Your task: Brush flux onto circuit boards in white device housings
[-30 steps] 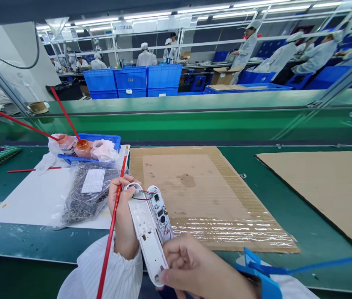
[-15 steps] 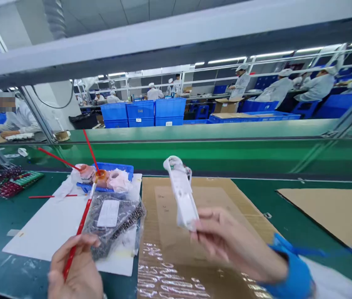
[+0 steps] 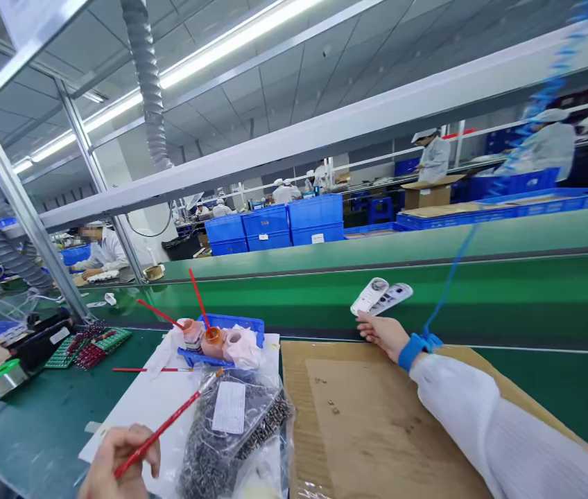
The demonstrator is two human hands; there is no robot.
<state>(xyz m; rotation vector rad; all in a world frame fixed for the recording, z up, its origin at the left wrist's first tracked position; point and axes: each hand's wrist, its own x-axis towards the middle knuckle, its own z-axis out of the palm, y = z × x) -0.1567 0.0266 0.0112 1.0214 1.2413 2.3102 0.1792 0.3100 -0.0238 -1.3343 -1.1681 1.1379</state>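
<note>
My left hand (image 3: 120, 463) is closed on a red brush (image 3: 163, 424), whose bristle tip points up and right over a plastic bag of small metal parts (image 3: 211, 443). My right hand (image 3: 383, 333), with a blue wrist strap, reaches to the green belt (image 3: 304, 305) and pinches the near end of a white plastic part (image 3: 369, 296). A second white piece (image 3: 396, 294) lies against it, fanned out to the right; whether they are joined I cannot tell. Open jars (image 3: 214, 341) with two red brushes stand in a blue tray (image 3: 257, 327) behind the bag.
Brown cardboard (image 3: 377, 430) with a few tiny metal bits covers the middle. Green boards (image 3: 111, 338) and a solder spool (image 3: 3, 378) lie at left. Metal posts (image 3: 34, 222) rise at the left. Co-workers sit beyond the belt, near blue crates (image 3: 267, 225).
My right hand has moved forward from above the cardboard to the belt with the white part. The brush in my left hand now slants further right. The view has turned and tilted up.
</note>
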